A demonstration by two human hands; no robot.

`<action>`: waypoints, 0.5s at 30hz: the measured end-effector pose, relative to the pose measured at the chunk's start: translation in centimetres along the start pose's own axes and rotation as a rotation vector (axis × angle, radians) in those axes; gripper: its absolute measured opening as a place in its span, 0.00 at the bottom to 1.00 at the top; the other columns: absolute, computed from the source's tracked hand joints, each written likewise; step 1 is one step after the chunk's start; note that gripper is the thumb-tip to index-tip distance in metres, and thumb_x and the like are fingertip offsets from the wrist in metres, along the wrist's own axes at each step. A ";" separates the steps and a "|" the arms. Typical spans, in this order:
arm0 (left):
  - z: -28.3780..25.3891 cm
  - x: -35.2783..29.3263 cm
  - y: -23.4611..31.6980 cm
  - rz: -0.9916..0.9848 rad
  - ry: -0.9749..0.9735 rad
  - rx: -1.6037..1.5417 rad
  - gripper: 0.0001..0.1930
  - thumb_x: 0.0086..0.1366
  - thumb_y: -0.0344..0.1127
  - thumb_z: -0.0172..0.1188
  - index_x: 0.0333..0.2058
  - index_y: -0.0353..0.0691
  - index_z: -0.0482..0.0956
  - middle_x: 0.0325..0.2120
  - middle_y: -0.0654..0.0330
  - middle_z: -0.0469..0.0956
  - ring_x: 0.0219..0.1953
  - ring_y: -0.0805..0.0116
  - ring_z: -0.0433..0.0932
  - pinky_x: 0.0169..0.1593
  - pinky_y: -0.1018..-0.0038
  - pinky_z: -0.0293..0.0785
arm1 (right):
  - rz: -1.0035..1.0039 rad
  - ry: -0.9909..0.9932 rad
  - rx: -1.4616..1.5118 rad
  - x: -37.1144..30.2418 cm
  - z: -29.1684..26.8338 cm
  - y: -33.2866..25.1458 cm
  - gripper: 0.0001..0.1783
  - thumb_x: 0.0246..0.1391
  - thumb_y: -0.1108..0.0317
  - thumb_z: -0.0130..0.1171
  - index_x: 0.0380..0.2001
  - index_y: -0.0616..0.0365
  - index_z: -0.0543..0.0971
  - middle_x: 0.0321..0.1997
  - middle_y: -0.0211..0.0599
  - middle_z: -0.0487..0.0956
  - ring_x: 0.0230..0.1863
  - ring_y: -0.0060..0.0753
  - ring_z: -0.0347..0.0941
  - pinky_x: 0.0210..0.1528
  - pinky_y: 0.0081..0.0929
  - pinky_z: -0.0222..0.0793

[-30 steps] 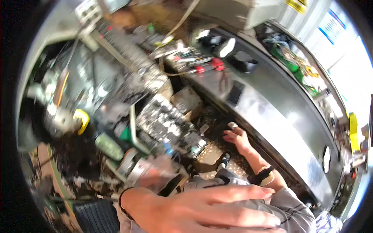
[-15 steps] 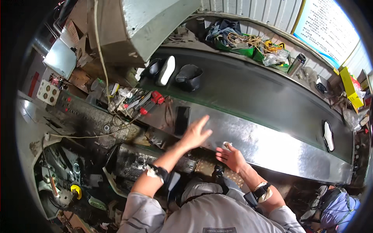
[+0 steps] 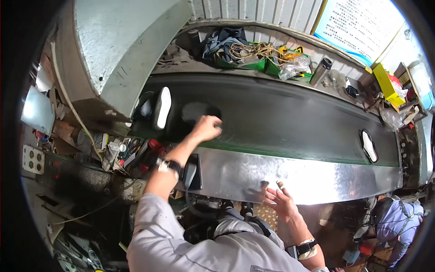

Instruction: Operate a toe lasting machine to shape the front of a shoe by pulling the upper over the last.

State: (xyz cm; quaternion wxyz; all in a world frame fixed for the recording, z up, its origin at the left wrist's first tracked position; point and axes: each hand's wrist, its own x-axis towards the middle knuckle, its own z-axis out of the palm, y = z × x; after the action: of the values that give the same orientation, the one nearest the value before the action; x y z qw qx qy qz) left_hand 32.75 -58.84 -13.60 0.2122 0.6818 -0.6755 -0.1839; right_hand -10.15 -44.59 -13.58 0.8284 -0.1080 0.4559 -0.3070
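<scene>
My left hand [image 3: 207, 128] reaches over the dark conveyor belt [image 3: 272, 113], its fingers closed at the near edge of a black shoe upper [image 3: 195, 111]. That piece is blurred, and the fingertips are partly hidden. Palm up, my right hand [image 3: 282, 204] hovers by the metal ledge [image 3: 240, 172] with its fingers apart and nothing in them; a pale wrap covers the thumb tip [image 3: 280, 185]. Left of the black upper lies a white shoe sole [image 3: 163, 109], beside a dark shoe piece [image 3: 145, 106]. Below my left wrist rests a black phone [image 3: 195, 171].
A large grey machine hood [image 3: 122, 50] overhangs the belt's left end. A black shoe piece with a white inside [image 3: 369, 146] lies at the belt's right end. Green bins [image 3: 244, 63] and a steel flask [image 3: 321, 71] stand on the back shelf. Red-handled tools [image 3: 154, 146] lie at left.
My left hand has moved from above the metal ledge forward to the black shoe upper. My right hand stays open near the ledge. The whole view has shifted.
</scene>
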 end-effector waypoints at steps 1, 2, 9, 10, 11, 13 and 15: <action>-1.0 -0.6 3.4 0.082 -0.105 -0.186 0.17 0.57 0.41 0.70 0.42 0.36 0.86 0.35 0.50 0.86 0.40 0.61 0.86 0.47 0.68 0.79 | -0.001 0.013 0.012 0.5 1.4 -0.2 0.31 0.63 0.65 0.62 0.64 0.48 0.58 0.59 0.43 0.75 0.50 0.40 0.77 0.64 0.65 0.67; -1.7 -1.1 5.0 0.054 -0.169 -0.357 0.19 0.58 0.43 0.71 0.42 0.36 0.86 0.36 0.51 0.87 0.41 0.62 0.86 0.48 0.69 0.79 | 0.004 0.041 0.070 0.8 2.5 0.0 0.29 0.62 0.66 0.63 0.61 0.43 0.61 0.55 0.36 0.77 0.51 0.39 0.76 0.65 0.69 0.63; -1.6 0.3 -14.7 -0.312 0.434 0.221 0.26 0.55 0.36 0.67 0.52 0.31 0.75 0.48 0.41 0.79 0.53 0.45 0.78 0.59 0.57 0.73 | -0.146 0.138 0.336 2.7 1.0 2.2 0.26 0.57 0.69 0.67 0.54 0.45 0.65 0.59 0.35 0.71 0.62 0.47 0.69 0.65 0.72 0.63; -0.7 0.8 -17.7 -0.661 0.413 0.403 0.32 0.51 0.40 0.69 0.54 0.32 0.72 0.48 0.41 0.79 0.52 0.43 0.78 0.59 0.56 0.73 | -0.156 0.150 0.386 1.5 1.5 1.7 0.28 0.57 0.70 0.67 0.57 0.44 0.66 0.61 0.37 0.70 0.65 0.49 0.66 0.66 0.71 0.63; -1.8 -1.8 -25.9 -0.731 0.515 0.468 0.39 0.48 0.46 0.71 0.57 0.34 0.69 0.51 0.42 0.78 0.54 0.41 0.77 0.61 0.56 0.72 | -0.149 0.100 0.368 1.3 1.7 1.9 0.30 0.58 0.70 0.66 0.61 0.43 0.66 0.63 0.39 0.69 0.66 0.48 0.65 0.67 0.69 0.64; -3.5 -3.1 -32.9 -0.993 0.219 0.142 0.46 0.48 0.47 0.73 0.64 0.38 0.62 0.58 0.39 0.73 0.63 0.43 0.71 0.65 0.56 0.68 | -0.156 0.012 0.376 0.8 1.3 1.7 0.30 0.59 0.68 0.65 0.62 0.43 0.66 0.64 0.37 0.70 0.67 0.47 0.65 0.67 0.67 0.66; -5.0 -4.7 -35.5 -0.939 0.356 0.077 0.56 0.47 0.43 0.75 0.72 0.40 0.51 0.61 0.38 0.70 0.63 0.42 0.70 0.67 0.55 0.64 | -0.135 -0.005 0.449 0.6 0.6 1.7 0.28 0.59 0.66 0.66 0.61 0.47 0.68 0.63 0.38 0.71 0.66 0.45 0.66 0.67 0.64 0.66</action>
State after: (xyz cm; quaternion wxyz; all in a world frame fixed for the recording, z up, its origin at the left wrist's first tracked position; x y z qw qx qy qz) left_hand 65.30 -54.09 -28.69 0.1934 0.9401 -0.2557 -0.1155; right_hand -8.70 -43.68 -14.48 0.8105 0.0478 0.3659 -0.4550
